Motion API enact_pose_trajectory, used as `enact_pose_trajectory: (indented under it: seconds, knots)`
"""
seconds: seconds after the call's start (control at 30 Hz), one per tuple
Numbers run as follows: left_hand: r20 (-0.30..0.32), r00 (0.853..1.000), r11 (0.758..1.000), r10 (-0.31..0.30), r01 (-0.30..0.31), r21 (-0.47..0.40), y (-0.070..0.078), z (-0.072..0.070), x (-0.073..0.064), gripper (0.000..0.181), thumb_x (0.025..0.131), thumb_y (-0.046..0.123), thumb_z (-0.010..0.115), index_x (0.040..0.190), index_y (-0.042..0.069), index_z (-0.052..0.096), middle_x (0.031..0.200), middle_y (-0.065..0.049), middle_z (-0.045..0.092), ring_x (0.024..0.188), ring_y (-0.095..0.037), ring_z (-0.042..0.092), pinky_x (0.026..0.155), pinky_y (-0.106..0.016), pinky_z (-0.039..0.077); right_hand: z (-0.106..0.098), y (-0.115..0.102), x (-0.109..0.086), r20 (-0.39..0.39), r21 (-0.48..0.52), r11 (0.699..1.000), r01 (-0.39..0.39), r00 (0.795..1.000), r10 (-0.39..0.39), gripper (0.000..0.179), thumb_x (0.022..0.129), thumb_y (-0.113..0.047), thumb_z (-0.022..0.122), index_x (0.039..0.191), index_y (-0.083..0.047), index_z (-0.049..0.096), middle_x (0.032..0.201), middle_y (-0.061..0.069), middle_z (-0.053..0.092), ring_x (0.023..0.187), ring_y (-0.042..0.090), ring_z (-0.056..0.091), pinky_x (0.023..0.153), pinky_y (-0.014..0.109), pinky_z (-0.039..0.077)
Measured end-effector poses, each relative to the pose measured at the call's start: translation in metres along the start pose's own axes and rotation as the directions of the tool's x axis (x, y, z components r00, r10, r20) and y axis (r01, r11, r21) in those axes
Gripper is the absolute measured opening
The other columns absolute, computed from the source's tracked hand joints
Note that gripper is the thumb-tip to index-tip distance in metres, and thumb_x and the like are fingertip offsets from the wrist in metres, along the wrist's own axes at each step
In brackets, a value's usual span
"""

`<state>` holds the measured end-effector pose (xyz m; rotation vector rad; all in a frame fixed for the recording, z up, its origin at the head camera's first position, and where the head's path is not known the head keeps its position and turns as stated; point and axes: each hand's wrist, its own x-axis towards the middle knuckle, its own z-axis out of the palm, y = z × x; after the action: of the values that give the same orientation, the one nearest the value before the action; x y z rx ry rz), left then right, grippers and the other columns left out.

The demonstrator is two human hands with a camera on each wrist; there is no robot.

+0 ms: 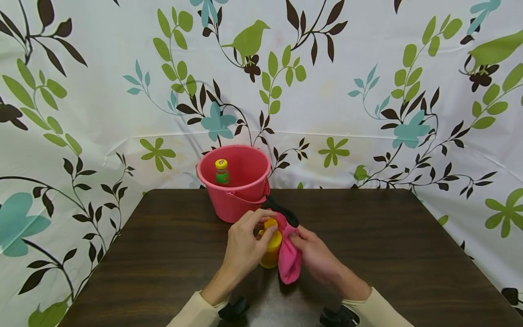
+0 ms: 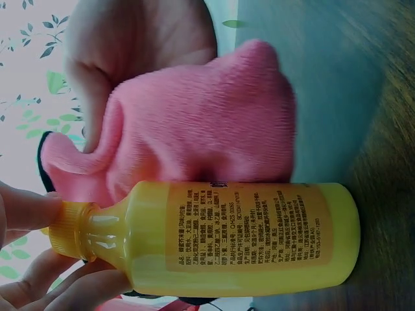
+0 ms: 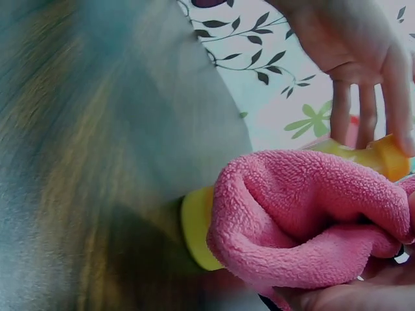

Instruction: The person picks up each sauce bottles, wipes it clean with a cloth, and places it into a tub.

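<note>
Head view: yellow bottle [image 1: 271,247] in left grip [image 1: 245,247]

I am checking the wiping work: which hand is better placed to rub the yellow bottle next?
Probably the right hand: it holds the pink cloth against the bottle, while the left hand grips the cap end.

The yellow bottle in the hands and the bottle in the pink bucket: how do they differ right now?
The yellow bottle is held at its cap by the left hand, with the pink cloth pressed to its side by the right hand; the bucket bottle stands untouched inside the pink bucket. The yellow bottle's label is yellow; the bucket bottle's is green. Both have yellow caps.
</note>
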<state>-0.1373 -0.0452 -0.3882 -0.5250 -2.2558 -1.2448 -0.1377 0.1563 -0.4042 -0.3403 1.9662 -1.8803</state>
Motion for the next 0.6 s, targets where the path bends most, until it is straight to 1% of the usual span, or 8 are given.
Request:
enact_pose_trajectory:
  seconds: [0.07,0.17,0.27,0.33,0.4,0.47,0.6]
  knots:
    - [-0.001,1.0,1.0,0.004,-0.004,0.002,0.0,0.0,0.0,0.026,0.09,0.011,0.084,0.113,0.019,0.075,0.099,-0.004,0.075,0.083,-0.014,0.073,0.065,-0.022,0.058,-0.001,-0.005,-0.003,0.017,0.02,1.0,-0.001,1.0,0.001,0.052,0.115,-0.03,0.04,0.162,-0.006,0.035,0.159,0.016,0.042,0.145,0.028,0.043,0.121,0.031,0.044]
    - [-0.001,1.0,1.0,0.005,-0.005,0.002,-0.001,0.001,0.0,0.027,0.09,0.011,0.085,0.113,0.019,0.076,0.098,-0.003,0.074,0.083,-0.014,0.073,0.065,-0.021,0.058,-0.003,-0.013,-0.006,0.036,0.056,0.998,0.003,0.999,-0.005,0.055,0.115,-0.03,0.04,0.163,-0.005,0.029,0.163,0.017,0.036,0.15,0.03,0.039,0.122,0.031,0.044]
    - [-0.001,1.0,1.0,0.003,-0.003,0.005,0.0,0.001,0.0,0.027,0.089,0.011,0.085,0.113,0.019,0.076,0.098,-0.003,0.074,0.084,-0.015,0.073,0.064,-0.02,0.057,-0.005,-0.019,-0.008,0.03,0.082,0.997,0.01,0.999,-0.013,0.057,0.115,-0.028,0.04,0.165,-0.006,0.025,0.167,0.016,0.032,0.152,0.029,0.036,0.121,0.029,0.044]
    - [-0.003,1.0,1.0,0.003,-0.003,0.01,0.0,0.001,0.0,0.027,0.089,0.01,0.085,0.113,0.018,0.076,0.098,-0.004,0.074,0.083,-0.015,0.074,0.064,-0.02,0.057,-0.007,-0.025,-0.009,0.017,0.092,0.996,0.014,1.0,-0.016,0.057,0.115,-0.028,0.041,0.164,-0.006,0.026,0.165,0.016,0.033,0.15,0.028,0.039,0.119,0.028,0.046]
    - [-0.006,1.0,1.0,0.005,-0.005,0.016,0.0,0.001,0.0,0.026,0.089,0.01,0.085,0.112,0.018,0.076,0.097,-0.004,0.074,0.083,-0.015,0.074,0.064,-0.02,0.057,-0.008,-0.032,-0.01,0.0,0.097,0.995,0.021,1.0,-0.021,0.055,0.115,-0.028,0.042,0.163,-0.005,0.028,0.161,0.017,0.036,0.144,0.026,0.044,0.114,0.025,0.05]
    - [-0.007,1.0,1.0,0.006,-0.005,0.018,0.0,0.001,0.0,0.026,0.089,0.01,0.085,0.112,0.018,0.076,0.097,-0.004,0.074,0.082,-0.015,0.074,0.064,-0.019,0.057,-0.009,-0.039,-0.013,-0.013,0.108,0.994,0.028,1.0,-0.027,0.054,0.115,-0.027,0.041,0.162,-0.003,0.028,0.156,0.017,0.037,0.139,0.025,0.046,0.109,0.022,0.051]
    - [-0.007,1.0,1.0,0.004,-0.003,0.02,0.0,0.001,0.0,0.026,0.088,0.011,0.085,0.112,0.018,0.076,0.096,-0.004,0.073,0.082,-0.015,0.075,0.064,-0.019,0.057,-0.012,-0.049,-0.018,-0.028,0.126,0.991,0.039,0.999,-0.036,0.054,0.115,-0.026,0.039,0.163,-0.003,0.024,0.153,0.016,0.035,0.139,0.027,0.041,0.107,0.02,0.05]
